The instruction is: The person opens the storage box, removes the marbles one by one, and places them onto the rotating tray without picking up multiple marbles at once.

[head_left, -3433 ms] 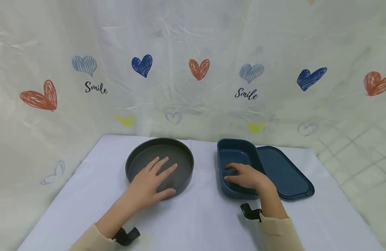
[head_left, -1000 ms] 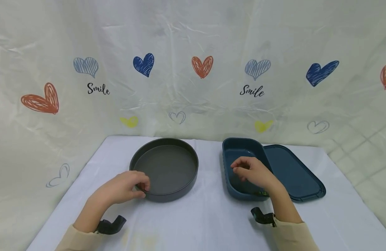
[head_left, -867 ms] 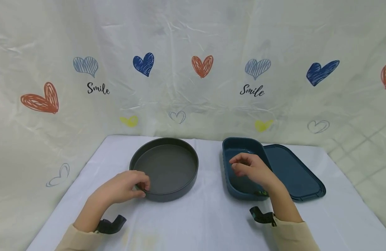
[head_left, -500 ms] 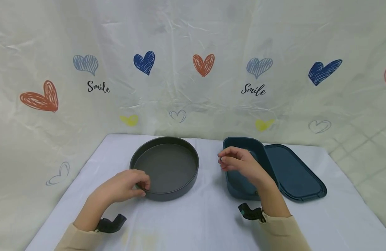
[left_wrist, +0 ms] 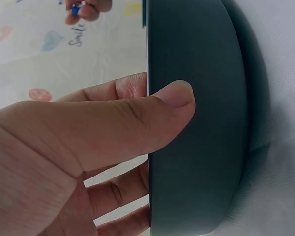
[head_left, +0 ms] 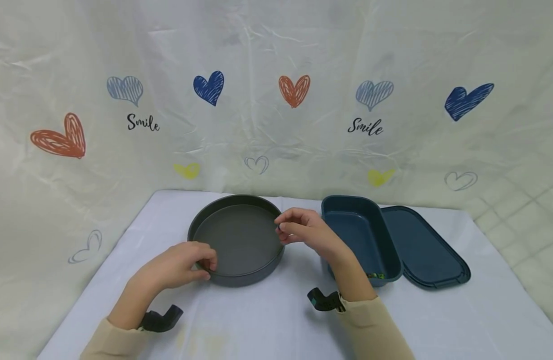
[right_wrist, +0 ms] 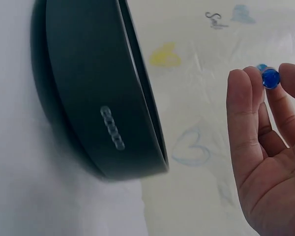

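Note:
My left hand (head_left: pixel 179 265) grips the near-left rim of a round, dark grey baking pan (head_left: pixel 240 240); in the left wrist view the thumb lies on the outer wall (left_wrist: pixel 201 128) and the fingers go behind the rim. Blue glass marbles (right_wrist: pixel 271 78) are pinched between the thumb and fingers of my right hand (head_left: pixel 305 232); one shows clearly and a second bit of blue sits behind it. That hand is raised by the pan's right rim. Right of it stands a dark blue rectangular box (head_left: pixel 362 235), with small green and yellowish pieces (head_left: pixel 375 275) at its near end.
A dark blue lid (head_left: pixel 427 250) lies flat on the white tablecloth (head_left: pixel 258 320), against the box's right side. Behind the table hangs a pale curtain (head_left: pixel 240 125) printed with hearts and "Smile".
My right hand has come up out of the box and moved left to the pan's right rim with the marbles. Earlier spread over the pan, my left hand now holds its rim.

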`<state>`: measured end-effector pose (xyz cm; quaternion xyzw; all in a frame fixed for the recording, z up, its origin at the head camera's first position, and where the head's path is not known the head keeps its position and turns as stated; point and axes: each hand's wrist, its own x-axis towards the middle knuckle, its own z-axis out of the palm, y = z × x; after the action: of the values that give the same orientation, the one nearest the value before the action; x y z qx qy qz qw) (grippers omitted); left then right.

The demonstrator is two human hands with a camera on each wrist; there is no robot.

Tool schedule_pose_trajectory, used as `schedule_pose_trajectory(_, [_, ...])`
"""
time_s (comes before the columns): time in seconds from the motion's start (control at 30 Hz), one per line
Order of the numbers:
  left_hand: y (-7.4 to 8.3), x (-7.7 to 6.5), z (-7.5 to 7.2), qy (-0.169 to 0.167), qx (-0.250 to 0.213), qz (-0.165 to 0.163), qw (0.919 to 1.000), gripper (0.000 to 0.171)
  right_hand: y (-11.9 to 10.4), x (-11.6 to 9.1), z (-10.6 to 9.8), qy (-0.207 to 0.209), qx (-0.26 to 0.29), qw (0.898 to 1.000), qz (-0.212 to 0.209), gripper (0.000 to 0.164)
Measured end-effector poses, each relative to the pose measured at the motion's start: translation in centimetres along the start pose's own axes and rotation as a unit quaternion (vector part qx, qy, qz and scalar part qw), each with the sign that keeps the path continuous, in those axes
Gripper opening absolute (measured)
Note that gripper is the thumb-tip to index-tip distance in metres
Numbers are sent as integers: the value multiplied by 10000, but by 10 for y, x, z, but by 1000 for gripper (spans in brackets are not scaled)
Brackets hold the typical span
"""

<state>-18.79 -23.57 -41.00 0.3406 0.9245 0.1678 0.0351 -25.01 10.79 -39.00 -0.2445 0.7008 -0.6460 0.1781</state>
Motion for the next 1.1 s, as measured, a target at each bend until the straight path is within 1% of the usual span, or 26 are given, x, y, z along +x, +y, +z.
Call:
schedule_pose_trajectory(0.17, [-1,1,1,-16,1,10,10000,27,5,16,20,-120,-10,9998,127,23])
schedule_pose_trajectory(0.37, [0,2,1,0,-30,18,10000,27,11,30,43,-301,-35,9995,75,24])
schedule_pose_trajectory(0.5, [1,3,0,-21,-89,23,10000,27,15,38,55,-367,-81,9993,79,21])
schedule_pose_trajectory(0.6, [1,3,0,-32,-103,18,9999,27,17,43,62,-345,-217,9991,132,17])
schedule_pose_trajectory(0.73, [1,3,1,-38,-88,14,10000,27,23,48,70,-333,-567,9976,229,14])
schedule_pose_trajectory(0.9, [1,1,-1,-21,-61,-9,10000,28,29,51,76,-477,-1122,9922,267,18])
schedule_pose_trajectory(1.0, [1,0,-2,-33,-57,-17,10000,28,31,52,79,-626,-1557,9854,278,19])
schedule_pose_trajectory(1.1, [1,0,-2,-57,-45,-16,10000,27,32,52,81,-763,-2054,9753,265,18])
